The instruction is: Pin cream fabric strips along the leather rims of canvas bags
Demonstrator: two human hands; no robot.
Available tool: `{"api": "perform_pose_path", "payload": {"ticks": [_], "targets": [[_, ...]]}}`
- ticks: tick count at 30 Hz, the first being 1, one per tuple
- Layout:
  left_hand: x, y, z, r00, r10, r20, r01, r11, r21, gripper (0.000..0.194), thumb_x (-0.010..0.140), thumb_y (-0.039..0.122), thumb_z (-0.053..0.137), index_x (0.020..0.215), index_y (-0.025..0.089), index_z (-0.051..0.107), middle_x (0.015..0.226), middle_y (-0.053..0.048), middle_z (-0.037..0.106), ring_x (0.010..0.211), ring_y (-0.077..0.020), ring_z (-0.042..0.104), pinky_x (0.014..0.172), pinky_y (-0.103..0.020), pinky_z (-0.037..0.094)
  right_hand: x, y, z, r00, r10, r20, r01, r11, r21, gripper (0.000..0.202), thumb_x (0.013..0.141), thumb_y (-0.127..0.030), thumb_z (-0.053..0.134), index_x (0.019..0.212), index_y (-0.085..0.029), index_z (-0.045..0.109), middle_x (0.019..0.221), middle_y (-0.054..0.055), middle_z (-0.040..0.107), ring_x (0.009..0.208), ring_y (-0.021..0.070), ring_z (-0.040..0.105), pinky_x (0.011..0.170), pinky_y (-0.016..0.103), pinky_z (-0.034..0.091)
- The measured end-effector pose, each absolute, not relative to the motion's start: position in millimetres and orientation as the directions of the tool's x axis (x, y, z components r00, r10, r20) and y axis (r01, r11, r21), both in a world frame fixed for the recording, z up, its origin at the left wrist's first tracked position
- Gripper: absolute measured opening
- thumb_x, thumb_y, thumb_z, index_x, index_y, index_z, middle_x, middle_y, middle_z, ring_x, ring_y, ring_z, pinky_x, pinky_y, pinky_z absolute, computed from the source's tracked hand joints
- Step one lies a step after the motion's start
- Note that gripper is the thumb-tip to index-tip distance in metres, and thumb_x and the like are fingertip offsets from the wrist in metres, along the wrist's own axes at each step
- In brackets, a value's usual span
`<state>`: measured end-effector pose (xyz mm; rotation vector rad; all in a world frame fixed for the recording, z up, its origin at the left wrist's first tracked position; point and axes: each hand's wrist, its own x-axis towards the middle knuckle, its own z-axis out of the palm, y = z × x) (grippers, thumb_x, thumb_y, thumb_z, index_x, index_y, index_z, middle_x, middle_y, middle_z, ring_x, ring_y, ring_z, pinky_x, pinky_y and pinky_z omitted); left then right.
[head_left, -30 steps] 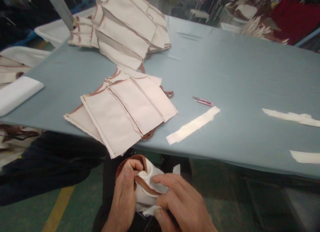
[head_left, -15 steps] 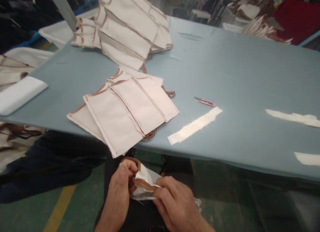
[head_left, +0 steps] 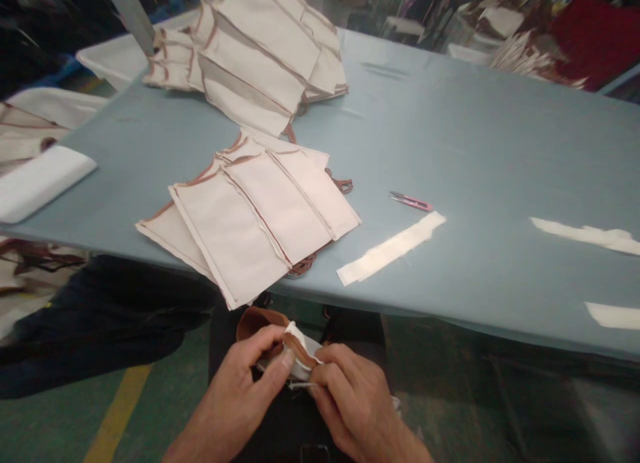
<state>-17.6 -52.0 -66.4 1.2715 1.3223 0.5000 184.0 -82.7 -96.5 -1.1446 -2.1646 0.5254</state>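
Over my lap, below the table's front edge, I hold a white fabric piece with brown trim (head_left: 301, 348). My left hand (head_left: 253, 376) pinches its left edge between thumb and forefinger, beside a curled brown part. On the other side, my right hand (head_left: 353, 390) grips the fabric with bent fingers; a thin pale edge pokes out by its fingertips. Most of the piece is hidden by my hands. Straight ahead, sewn cream fabric panels with brown binding (head_left: 265, 210) lie overlapped at the table edge.
The blue-grey table (head_left: 475, 150) carries pink-handled thread snips (head_left: 411, 201), a cream fabric strip (head_left: 390, 248) and more strips at right. A larger pile of cream panels (head_left: 260, 56) lies at the back left. A white folded item (head_left: 47, 180) sits at the left edge, near white tubs (head_left: 107, 60).
My left hand has shifted right along the fabric and now pinches its trimmed edge closer to my right hand. More of the brown part shows. My right hand keeps its grip.
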Motion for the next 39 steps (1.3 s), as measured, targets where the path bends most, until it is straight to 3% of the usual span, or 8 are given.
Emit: {"api": "perform_pose_path", "payload": {"ticks": [11,14,16,19,22,31,39], "targets": [[-19,-40,-67,0.358,0.839,-0.411,0.301,0.313,0.901,0.025,0.096,0.034,0.054,0.093,0.017,0.073,0.078,0.0,0.07,0.069,-0.0155,0.059,0.064,-0.022,0.045,193,-76,-82,-0.282,0.949,0.139,0.4,0.248,-0.882,0.013,0.101,-0.014,0.049,0.092,-0.023,0.054,0.102,0.004,0.068,0.09,0.0174,0.065,0.079,0.029,0.048],[-20,-34,-60,0.401,0.833,-0.382,0.296,0.277,0.914,0.027,0.095,0.033,0.054,0.091,0.017,0.075,0.077,-0.001,0.072,0.067,-0.0151,0.058,0.062,-0.021,0.044,199,-70,-67,-0.196,0.973,0.123,0.366,0.189,-0.911,0.017,0.103,-0.02,0.047,0.088,-0.022,0.056,0.092,0.002,0.067,0.081,0.0154,0.062,0.072,0.026,0.046],[-21,-30,-56,0.424,0.828,-0.368,0.281,0.266,0.922,0.029,0.096,0.033,0.054,0.091,0.017,0.078,0.079,-0.002,0.073,0.068,-0.0158,0.06,0.062,-0.021,0.045,202,-64,-54,-0.187,0.982,0.027,0.35,0.092,-0.932,0.022,0.103,-0.026,0.048,0.083,-0.021,0.056,0.075,-0.001,0.06,0.065,0.013,0.055,0.061,0.024,0.041],[-21,-27,-49,0.419,0.836,-0.355,0.215,0.289,0.933,0.029,0.097,0.037,0.058,0.091,0.018,0.079,0.08,-0.002,0.074,0.068,-0.0159,0.061,0.06,-0.021,0.045,202,-55,-35,-0.245,0.953,-0.176,0.347,-0.083,-0.934,0.027,0.101,-0.032,0.054,0.077,-0.021,0.056,0.059,-0.006,0.049,0.052,0.0099,0.043,0.05,0.023,0.032],[-21,-25,-45,0.409,0.842,-0.353,0.16,0.315,0.936,0.028,0.096,0.041,0.063,0.089,0.019,0.079,0.08,-0.001,0.073,0.066,-0.0152,0.06,0.059,-0.02,0.044,199,-46,-22,-0.29,0.921,-0.261,0.378,-0.141,-0.915,0.028,0.099,-0.034,0.058,0.075,-0.02,0.057,0.058,-0.007,0.047,0.052,0.0089,0.041,0.051,0.022,0.029],[-23,-27,-39,0.447,0.798,-0.404,0.135,0.387,0.912,0.03,0.097,0.045,0.065,0.101,0.021,0.082,0.084,-0.001,0.072,0.07,-0.0151,0.058,0.06,-0.019,0.043,195,-33,-12,-0.289,0.923,-0.254,0.409,-0.121,-0.904,0.018,0.098,-0.032,0.064,0.084,-0.021,0.061,0.066,-0.006,0.057,0.057,0.0093,0.045,0.052,0.021,0.033],[-21,-24,-37,0.472,0.772,-0.425,0.078,0.444,0.893,0.027,0.095,0.041,0.066,0.097,0.021,0.083,0.079,0.0,0.072,0.068,-0.0144,0.057,0.059,-0.018,0.043,191,-25,-12,-0.313,0.873,-0.375,0.479,-0.196,-0.856,0.02,0.096,-0.035,0.065,0.083,-0.021,0.059,0.066,-0.006,0.057,0.058,0.0097,0.048,0.053,0.022,0.032]]}}
